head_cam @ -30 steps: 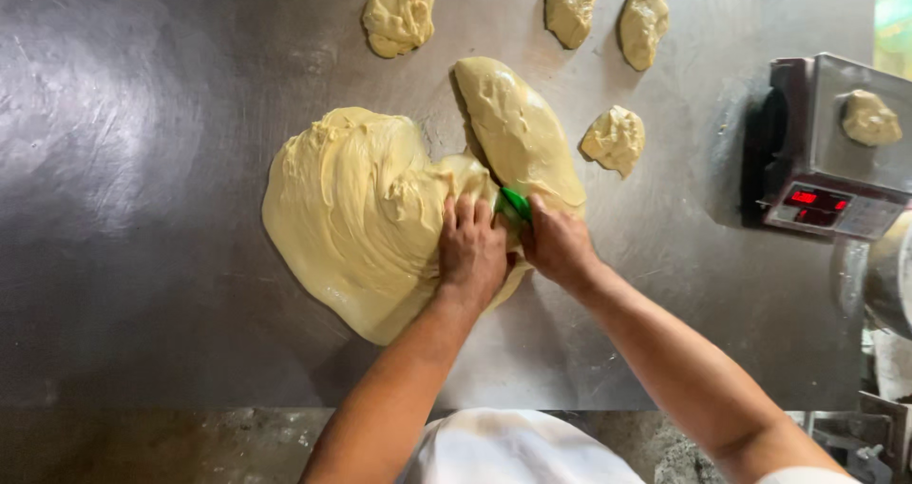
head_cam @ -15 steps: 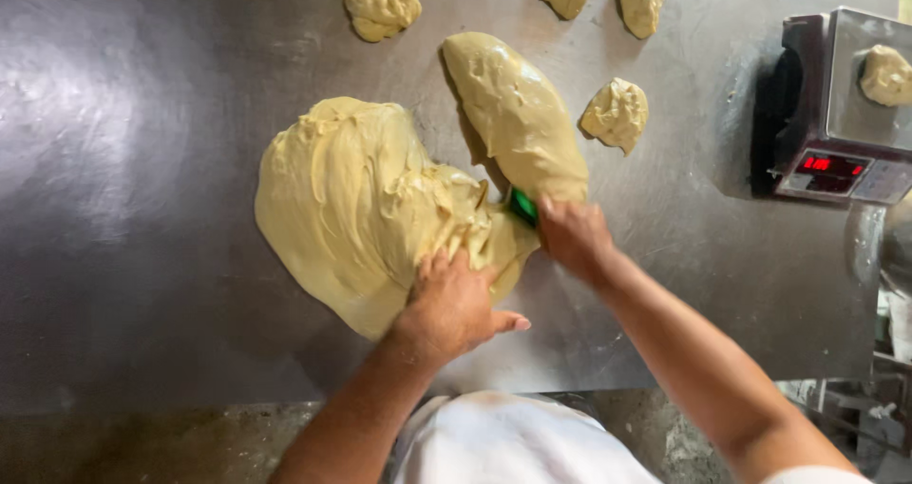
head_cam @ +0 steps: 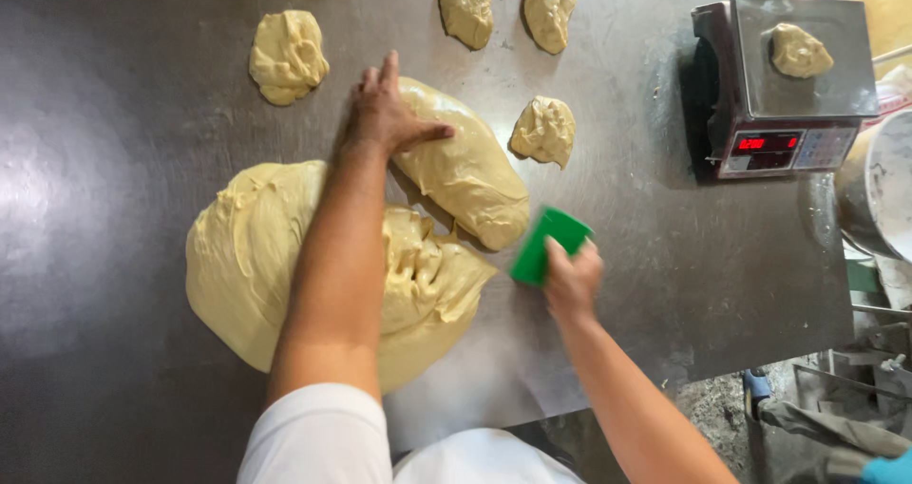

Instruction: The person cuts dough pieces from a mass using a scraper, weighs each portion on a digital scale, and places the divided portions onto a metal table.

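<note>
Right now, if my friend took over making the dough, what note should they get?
Left hand rests on the long cut-off dough piece. Right hand grips the green scraper beside it. The big dough mass lies spread on the steel table.
Done: one long piece cut off; small dough lumps on the table, another lump on the scale.
Left: the big mass is still uncut.

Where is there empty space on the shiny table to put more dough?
The table is bare left of the big dough mass, and between the green scraper and the scale. It is crowded near the left hand, the cut-off piece and the small dough lumps.
</note>
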